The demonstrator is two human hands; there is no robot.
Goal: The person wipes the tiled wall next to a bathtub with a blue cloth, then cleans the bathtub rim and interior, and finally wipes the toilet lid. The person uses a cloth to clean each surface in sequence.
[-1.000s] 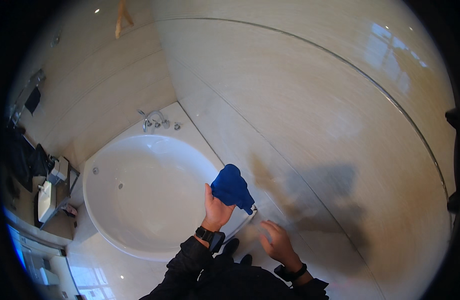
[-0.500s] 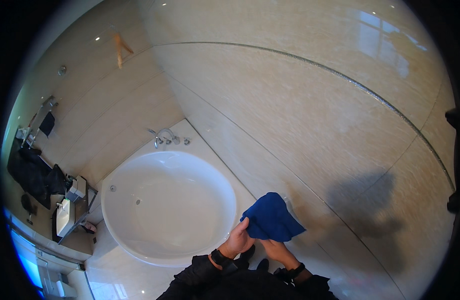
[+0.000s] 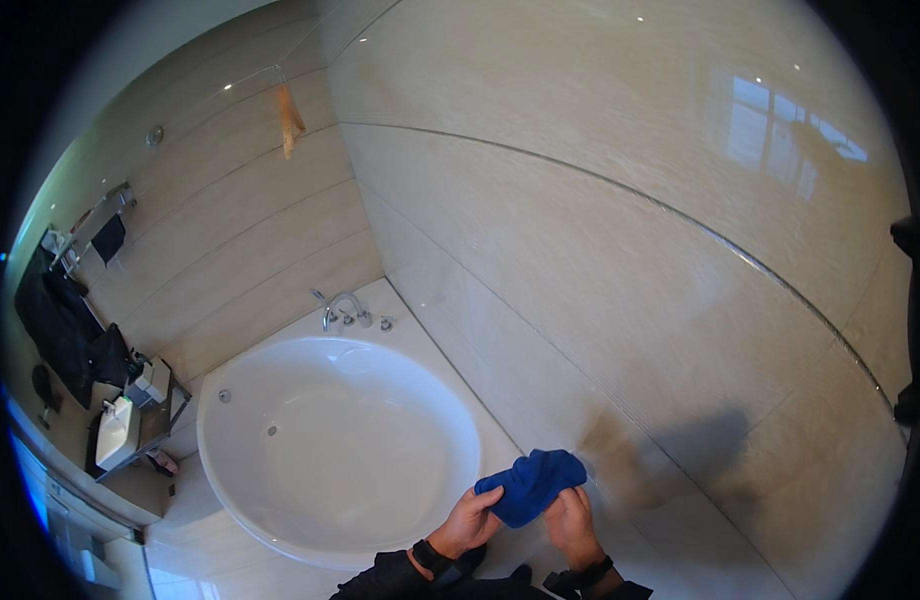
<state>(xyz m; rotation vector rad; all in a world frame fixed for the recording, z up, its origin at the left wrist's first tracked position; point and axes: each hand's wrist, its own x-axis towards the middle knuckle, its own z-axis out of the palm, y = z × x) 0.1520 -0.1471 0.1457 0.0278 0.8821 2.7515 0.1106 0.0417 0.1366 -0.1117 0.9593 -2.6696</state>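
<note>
A dark blue cloth (image 3: pixel 532 488), bunched and partly folded, is held up between my two hands, beside the bathtub's near right rim. My left hand (image 3: pixel 466 520) grips its left end, the thumb lying on top of the fabric. At the cloth's right end my right hand (image 3: pixel 572 522) is closed on the lower edge; some of its fingers are hidden behind the fabric. Both wrists wear black bands.
A white oval bathtub (image 3: pixel 350 450) stands to the left, with a chrome faucet (image 3: pixel 345 308) at its far corner. Beige tiled wall (image 3: pixel 600 290) rises on the right. A washbasin (image 3: pixel 118 432) and hanging dark clothes (image 3: pixel 55 325) are at far left.
The cloth was spread wider and higher; now it is bunched lower down. My right hand has come out to the right, farther from the left. The view has tilted up slightly.
</note>
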